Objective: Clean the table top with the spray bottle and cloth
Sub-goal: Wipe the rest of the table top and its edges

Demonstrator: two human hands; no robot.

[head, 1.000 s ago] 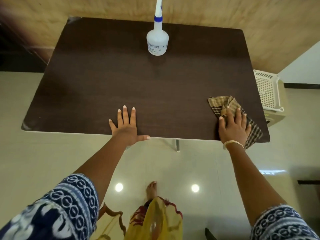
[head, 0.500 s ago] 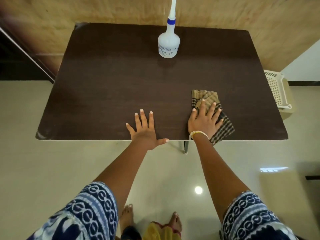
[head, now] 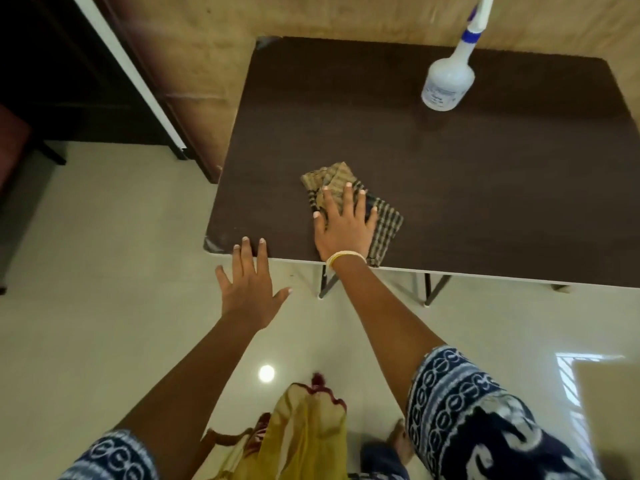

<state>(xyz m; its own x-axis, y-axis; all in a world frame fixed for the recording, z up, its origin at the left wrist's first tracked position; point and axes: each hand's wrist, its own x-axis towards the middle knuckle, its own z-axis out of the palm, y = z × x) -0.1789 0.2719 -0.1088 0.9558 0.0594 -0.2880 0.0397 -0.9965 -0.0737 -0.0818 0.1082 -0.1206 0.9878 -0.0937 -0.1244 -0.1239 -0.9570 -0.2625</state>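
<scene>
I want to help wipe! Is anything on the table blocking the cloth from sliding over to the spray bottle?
Nothing visible does. The cloth lies flat under the right hand, and bare table top stretches between it and the spray bottle near the far edge.

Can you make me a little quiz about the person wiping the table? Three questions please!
1. True or false: the right hand lies flat on the checked brown-and-tan cloth, pressing it onto the dark brown table top.
2. Where does the white plastic spray bottle with the blue collar stand? A) on the floor B) on the table's far side, upright C) in the left hand
3. Fill in: only the fingertips of the left hand reach the table's near ______.

Key
1. True.
2. B. No hand touches it.
3. Edge. The rest of that hand is over the pale shiny floor, close to the table's near left corner.
</scene>
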